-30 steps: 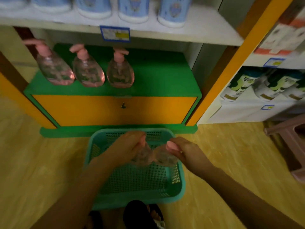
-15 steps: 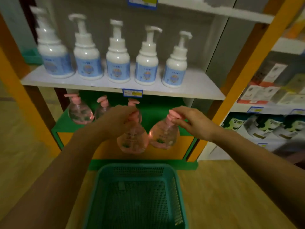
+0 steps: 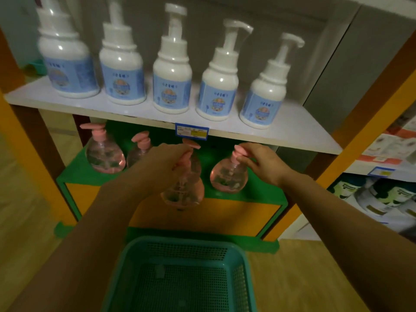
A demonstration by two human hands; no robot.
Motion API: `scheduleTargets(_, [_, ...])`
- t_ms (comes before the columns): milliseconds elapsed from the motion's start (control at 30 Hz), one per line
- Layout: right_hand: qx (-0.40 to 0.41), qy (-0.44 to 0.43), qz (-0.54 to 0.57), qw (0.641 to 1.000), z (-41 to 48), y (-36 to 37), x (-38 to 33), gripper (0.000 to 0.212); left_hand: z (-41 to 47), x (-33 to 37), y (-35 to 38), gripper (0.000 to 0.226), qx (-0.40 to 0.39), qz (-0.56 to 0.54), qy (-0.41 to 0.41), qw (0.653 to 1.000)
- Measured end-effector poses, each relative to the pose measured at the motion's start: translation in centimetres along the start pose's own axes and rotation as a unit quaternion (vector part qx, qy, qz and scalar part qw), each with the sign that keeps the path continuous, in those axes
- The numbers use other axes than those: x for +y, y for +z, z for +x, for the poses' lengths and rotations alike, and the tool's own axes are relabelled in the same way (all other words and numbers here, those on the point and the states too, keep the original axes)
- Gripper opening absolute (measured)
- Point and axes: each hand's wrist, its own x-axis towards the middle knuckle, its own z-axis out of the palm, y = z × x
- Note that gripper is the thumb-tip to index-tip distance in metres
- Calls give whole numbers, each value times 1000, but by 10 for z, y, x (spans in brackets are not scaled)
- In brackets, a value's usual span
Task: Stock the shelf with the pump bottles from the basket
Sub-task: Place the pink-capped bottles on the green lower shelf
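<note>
My left hand [image 3: 165,164] grips the pink pump top of a clear pink bottle [image 3: 183,192] held in front of the green shelf [image 3: 74,171]. My right hand [image 3: 258,162] holds the pump of a second pink bottle [image 3: 228,177], which sits on or just above the green shelf at its right. Two more pink pump bottles stand on that shelf at the left, the outer one [image 3: 105,157] and one [image 3: 138,149] partly behind my left hand. A third pump top [image 3: 191,143] peeks above my left hand. The teal basket [image 3: 135,251] below holds no bottles.
Several white pump bottles with blue labels [image 3: 172,90] line the white shelf [image 3: 292,134] above, whose front edge carries a price tag [image 3: 191,131]. An orange post [image 3: 351,147] stands at the right, with more stocked shelves [image 3: 387,194] beyond. The basket rests on the wooden floor.
Both hands lifted a pink bottle each out of the basket and carried them up and forward to the green shelf. The view tilted up and the basket is now without bottles.
</note>
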Motion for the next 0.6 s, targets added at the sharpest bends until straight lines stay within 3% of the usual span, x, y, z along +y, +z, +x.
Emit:
scheduleTargets(300, [-37, 15, 33, 999, 29, 28, 10, 29, 3, -9, -6, 28, 61, 8, 11, 998])
scheduleTargets(600, [21, 64, 31, 997, 19, 42, 0, 50, 2, -7, 0, 23, 53, -45, 14, 997])
